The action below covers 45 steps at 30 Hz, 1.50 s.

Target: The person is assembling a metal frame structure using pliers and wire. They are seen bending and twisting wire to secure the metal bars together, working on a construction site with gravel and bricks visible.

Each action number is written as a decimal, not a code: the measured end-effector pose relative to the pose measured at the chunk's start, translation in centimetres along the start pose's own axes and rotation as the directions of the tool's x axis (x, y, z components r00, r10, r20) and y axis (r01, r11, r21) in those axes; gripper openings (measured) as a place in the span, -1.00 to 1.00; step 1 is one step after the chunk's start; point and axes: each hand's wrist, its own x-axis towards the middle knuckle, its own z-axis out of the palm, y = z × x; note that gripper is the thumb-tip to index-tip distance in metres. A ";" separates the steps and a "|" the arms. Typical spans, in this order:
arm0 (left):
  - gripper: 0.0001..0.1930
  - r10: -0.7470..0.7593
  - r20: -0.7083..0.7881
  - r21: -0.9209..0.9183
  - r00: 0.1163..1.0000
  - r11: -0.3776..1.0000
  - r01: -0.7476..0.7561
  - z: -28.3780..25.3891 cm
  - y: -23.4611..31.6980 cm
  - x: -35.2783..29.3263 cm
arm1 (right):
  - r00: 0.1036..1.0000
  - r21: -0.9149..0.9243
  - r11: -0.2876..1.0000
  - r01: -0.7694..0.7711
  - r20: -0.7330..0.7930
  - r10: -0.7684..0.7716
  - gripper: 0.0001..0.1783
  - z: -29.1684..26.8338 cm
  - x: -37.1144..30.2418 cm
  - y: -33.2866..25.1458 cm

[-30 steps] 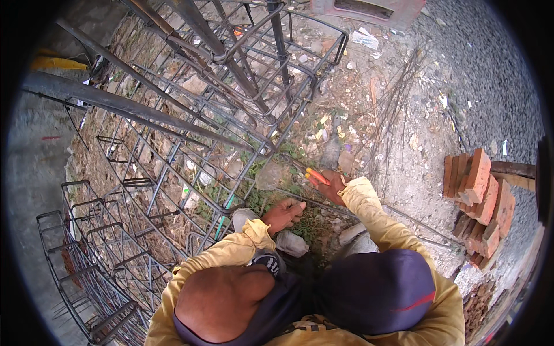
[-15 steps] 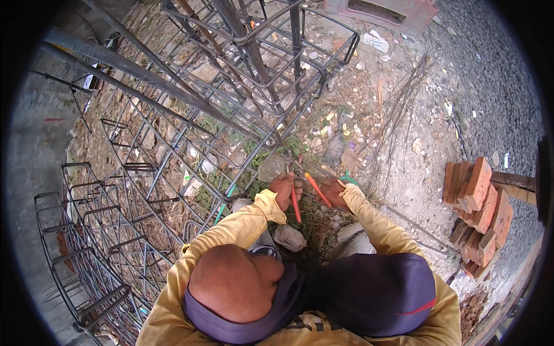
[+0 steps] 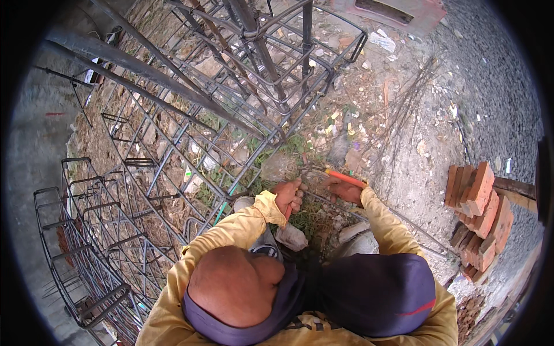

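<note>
A pair of pliers (image 3: 347,177) with red-orange handles is spread wide between my hands, its dark metal head turned toward the rebar frame. My left hand (image 3: 288,195) is closed around one handle, whose red end pokes out below the fingers. Along the other handle my right hand (image 3: 345,189) is curled, fingers mostly under it. Whether the jaws hold anything is too small to tell. Just beyond the left hand lies a clear plastic piece (image 3: 279,168) in the weeds. A thin steel rod (image 3: 412,225) runs from near the right hand toward the lower right.
A rebar cage (image 3: 231,109) with thick upright bars fills the upper left. Bent stirrups (image 3: 95,251) pile up at lower left. Loose wires (image 3: 404,109) lie on the dirt ahead. Bricks (image 3: 479,213) are stacked at right, beside gravel (image 3: 490,92). A stone (image 3: 292,237) sits near my feet.
The plier handles have swung far apart. My right hand has moved a little right with the orange handle, now nearly level. Less of the red handle shows below my left hand.
</note>
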 end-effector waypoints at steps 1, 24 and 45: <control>-0.63 -0.071 0.104 0.042 0.992 0.997 0.067 1.1 -0.3 -0.5 | 0.999 0.058 0.998 0.027 -0.036 -0.025 -0.59 -1.6 -0.1 2.0; -0.66 0.609 -0.221 0.139 0.762 0.793 -0.593 1.8 3.4 2.4 | 0.978 0.845 0.495 0.204 -0.204 -0.054 -0.61 3.4 -2.4 -0.7; -0.60 0.330 -0.019 -0.241 0.944 0.915 -0.325 -1.9 4.6 1.3 | 0.989 0.523 0.852 -0.039 -0.099 0.106 -0.47 0.9 -2.7 -3.5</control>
